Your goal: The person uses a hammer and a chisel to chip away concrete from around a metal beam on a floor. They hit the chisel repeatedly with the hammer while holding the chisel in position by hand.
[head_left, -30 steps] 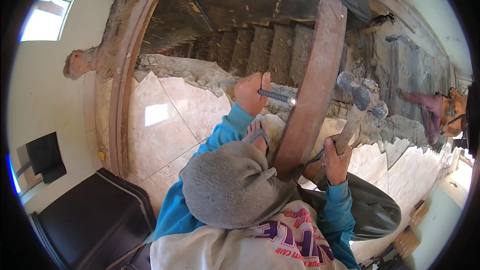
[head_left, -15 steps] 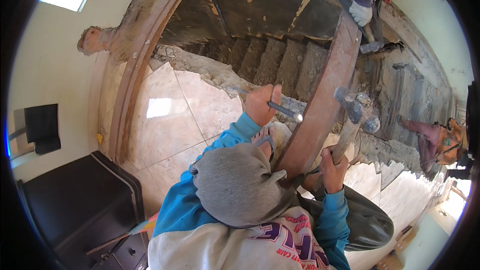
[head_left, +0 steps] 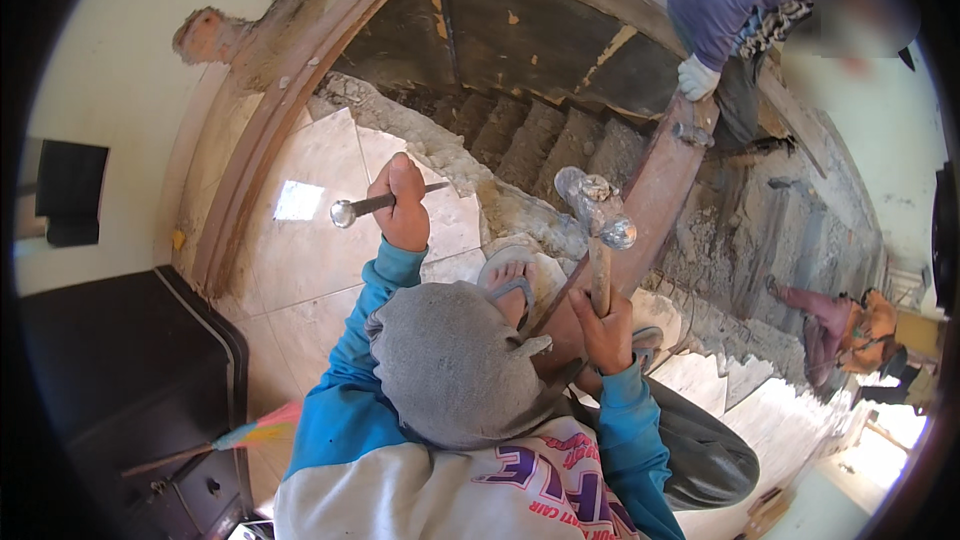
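My left hand [head_left: 403, 202] is closed around a steel chisel [head_left: 376, 204], held over the pale tiled floor. The chisel's shiny, rounded struck end sticks out on the left, its thin end on the right. My right hand [head_left: 604, 328] grips the wooden handle of a heavy hammer [head_left: 598, 206], whose worn, dusty metal head is raised above a reddish-brown beam [head_left: 655, 178]. Chisel and hammer are well apart. My sandalled foot [head_left: 510, 285] stands by the broken floor edge. At the beam's far end a co-worker's white-gloved hand [head_left: 698, 78] is next to another hammer head [head_left: 693, 134].
Debris-covered stairs [head_left: 532, 145] drop away beyond the jagged edge of the tiled floor [head_left: 310, 260]. A brown frame [head_left: 262, 130] curves up on the left. A black cabinet [head_left: 110, 380] and a colourful duster [head_left: 262, 428] are near left. Another person [head_left: 845, 330] is low on the right.
My left hand has swung left, turning the chisel's struck end leftward. My right hand and hammer have moved left. The co-worker's hammer head now shows over the beam. The whole view has turned somewhat.
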Available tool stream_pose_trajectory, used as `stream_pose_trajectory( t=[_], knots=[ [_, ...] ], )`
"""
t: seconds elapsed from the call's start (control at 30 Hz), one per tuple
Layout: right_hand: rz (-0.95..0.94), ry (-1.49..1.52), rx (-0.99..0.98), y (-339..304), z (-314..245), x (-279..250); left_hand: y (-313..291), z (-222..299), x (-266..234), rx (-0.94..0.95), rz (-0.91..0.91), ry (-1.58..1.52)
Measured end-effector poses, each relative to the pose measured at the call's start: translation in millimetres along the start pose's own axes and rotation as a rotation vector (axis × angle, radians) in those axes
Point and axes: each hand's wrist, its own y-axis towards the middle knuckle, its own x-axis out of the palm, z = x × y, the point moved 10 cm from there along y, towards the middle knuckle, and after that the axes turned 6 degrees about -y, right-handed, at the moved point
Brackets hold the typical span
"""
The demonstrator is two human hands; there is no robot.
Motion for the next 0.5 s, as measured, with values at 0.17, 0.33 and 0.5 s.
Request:
stream_pose_trajectory(
  t=[0.17,0.33,0.5],
  knots=[
    [-0.005,-0.043,-0.208,22.6,-55.8,-8.0,-8.2,-16.1,-0.9,-0.050,-0.072,-0.080],
    [-0.051,0.044,-0.173,17.2,-72.1,-10.1,-6.5,-34.5,21.0,-0.127,-0.166,0.005],
    [-0.034,0.265,-0.084,-5.2,-103.1,-36.0,8.9,-42.9,46.9,-0.194,-0.265,0.124]
  ],
)
